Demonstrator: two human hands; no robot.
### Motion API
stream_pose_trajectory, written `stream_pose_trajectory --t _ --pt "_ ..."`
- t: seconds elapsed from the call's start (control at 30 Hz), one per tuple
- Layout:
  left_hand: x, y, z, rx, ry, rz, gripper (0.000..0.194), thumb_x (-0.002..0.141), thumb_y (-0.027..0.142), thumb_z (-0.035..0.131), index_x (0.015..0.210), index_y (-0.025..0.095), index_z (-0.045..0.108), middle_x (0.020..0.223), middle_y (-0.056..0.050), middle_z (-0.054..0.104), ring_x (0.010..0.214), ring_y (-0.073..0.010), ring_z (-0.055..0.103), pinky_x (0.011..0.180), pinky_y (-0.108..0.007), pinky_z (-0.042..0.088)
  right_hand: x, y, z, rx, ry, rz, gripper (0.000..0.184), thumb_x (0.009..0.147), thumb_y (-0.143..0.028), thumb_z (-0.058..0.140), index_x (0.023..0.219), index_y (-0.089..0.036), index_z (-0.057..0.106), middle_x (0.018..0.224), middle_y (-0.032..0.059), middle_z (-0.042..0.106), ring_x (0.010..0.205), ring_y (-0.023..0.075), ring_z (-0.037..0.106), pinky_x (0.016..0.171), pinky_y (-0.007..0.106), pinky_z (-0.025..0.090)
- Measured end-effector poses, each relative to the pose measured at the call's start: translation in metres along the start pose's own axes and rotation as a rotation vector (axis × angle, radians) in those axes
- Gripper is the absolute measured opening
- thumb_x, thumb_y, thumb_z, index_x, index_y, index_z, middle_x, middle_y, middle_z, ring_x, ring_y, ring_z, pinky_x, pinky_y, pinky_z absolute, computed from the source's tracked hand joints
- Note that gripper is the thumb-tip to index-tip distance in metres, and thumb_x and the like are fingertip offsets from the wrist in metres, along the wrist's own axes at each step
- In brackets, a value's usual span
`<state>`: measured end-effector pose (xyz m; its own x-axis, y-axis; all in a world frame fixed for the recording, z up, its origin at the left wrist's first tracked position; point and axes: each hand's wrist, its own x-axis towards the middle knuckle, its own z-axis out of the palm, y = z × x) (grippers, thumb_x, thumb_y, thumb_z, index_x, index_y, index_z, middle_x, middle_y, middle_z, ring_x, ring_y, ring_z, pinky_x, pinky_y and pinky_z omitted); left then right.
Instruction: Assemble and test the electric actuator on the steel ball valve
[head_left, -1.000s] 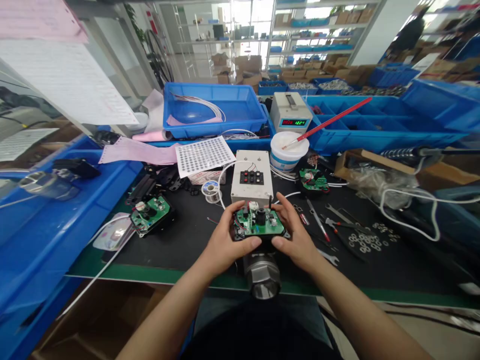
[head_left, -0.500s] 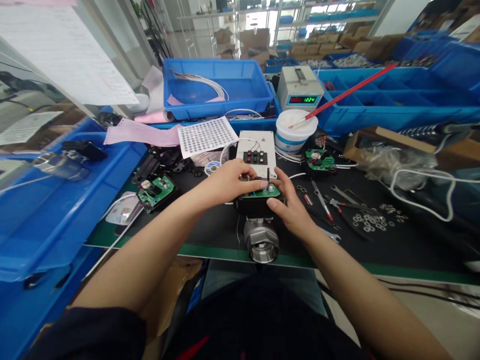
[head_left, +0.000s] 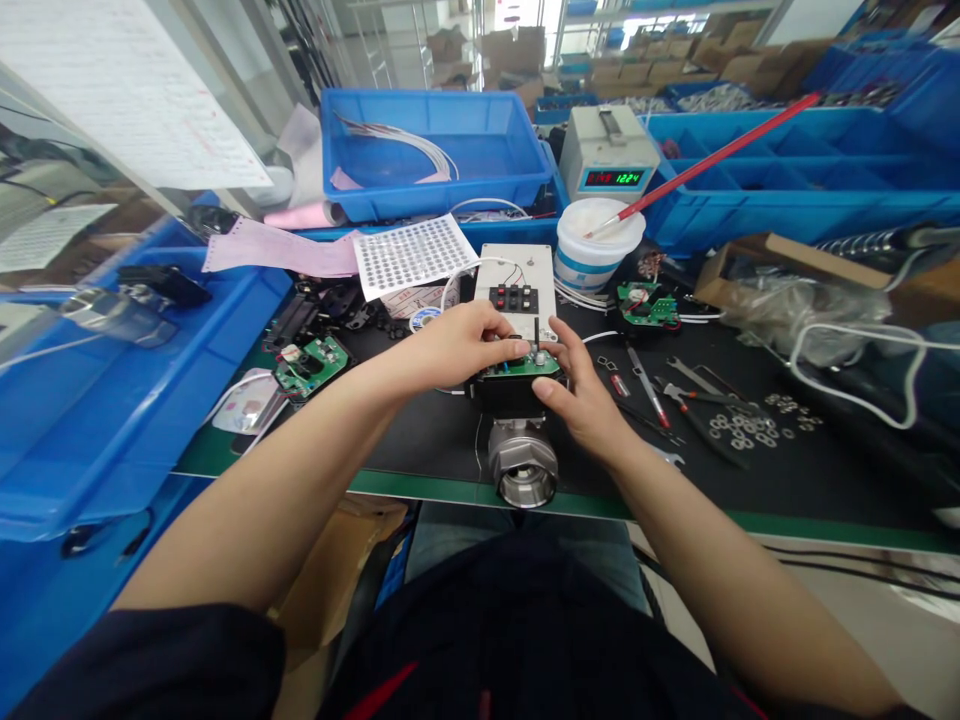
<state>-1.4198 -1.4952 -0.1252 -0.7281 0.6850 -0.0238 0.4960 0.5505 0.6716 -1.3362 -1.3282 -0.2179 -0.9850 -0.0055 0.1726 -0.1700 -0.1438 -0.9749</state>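
Note:
A black actuator housing with a green circuit board (head_left: 525,366) on top sits on a steel valve body (head_left: 523,472) near the table's front edge. My left hand (head_left: 457,347) lies over the board's left and top side, fingers curled down onto its parts. My right hand (head_left: 581,395) grips the housing's right side, thumb on the front and fingers behind. Directly behind the board stands a white control box (head_left: 517,290) with red buttons.
A second green board (head_left: 311,362) lies left, a third (head_left: 646,305) right of a white tub (head_left: 597,252) holding a red-handled brush. Wrenches, a screwdriver (head_left: 646,388) and several washers (head_left: 757,420) lie right. Blue bins (head_left: 435,165) and a digital meter (head_left: 609,152) stand behind.
My left hand moved from the housing's left side up onto the board's top. The view dropped and drew nearer; the right hand keeps its grip.

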Motion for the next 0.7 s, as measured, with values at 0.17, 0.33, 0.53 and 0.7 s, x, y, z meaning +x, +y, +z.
stream_pose_trajectory --t 0.17,0.33,0.53,0.7 --pt "-0.001 0.001 -0.002 0.025 -0.042 -0.008 0.028 0.084 0.039 0.058 0.080 0.013 0.066 0.074 -0.001 0.058 0.070 -0.0156 0.055 0.064 -0.026 0.038 0.002 0.007 -0.004 -0.089 -0.020 -0.046 0.088 0.079 -0.062 0.072 0.144 -0.024 0.028 0.121 0.0104 0.047 0.117 0.0262 0.049 0.095 0.038 0.048" --pt "-0.004 0.002 -0.003 0.021 -0.040 -0.013 0.033 0.086 0.043 0.053 0.078 0.014 0.067 0.074 -0.003 0.061 0.074 -0.0175 0.056 0.067 -0.029 0.039 0.000 0.008 -0.003 -0.120 -0.005 -0.069 0.085 0.081 -0.066 0.068 0.144 -0.025 0.027 0.121 0.0108 0.046 0.118 0.0276 0.049 0.097 0.041 0.047" --pt "-0.009 0.003 -0.007 -0.046 -0.075 -0.002 0.031 0.086 0.041 0.051 0.085 0.015 0.069 0.084 -0.004 0.063 0.082 -0.0193 0.059 0.076 -0.032 0.044 -0.003 -0.001 -0.001 -0.131 -0.075 -0.006 0.088 0.084 -0.064 0.065 0.147 -0.024 0.019 0.131 0.0117 0.041 0.122 0.0272 0.046 0.099 0.039 0.047" --pt "-0.036 -0.003 0.009 -0.130 0.130 -0.016 0.061 0.077 0.050 0.067 0.127 0.017 0.053 0.119 -0.011 0.056 0.113 -0.0269 0.052 0.097 -0.039 0.043 -0.018 -0.003 0.002 -0.123 -0.058 0.003 0.096 0.080 -0.066 0.069 0.148 -0.023 0.018 0.135 0.0136 0.037 0.126 0.0299 0.042 0.100 0.040 0.046"
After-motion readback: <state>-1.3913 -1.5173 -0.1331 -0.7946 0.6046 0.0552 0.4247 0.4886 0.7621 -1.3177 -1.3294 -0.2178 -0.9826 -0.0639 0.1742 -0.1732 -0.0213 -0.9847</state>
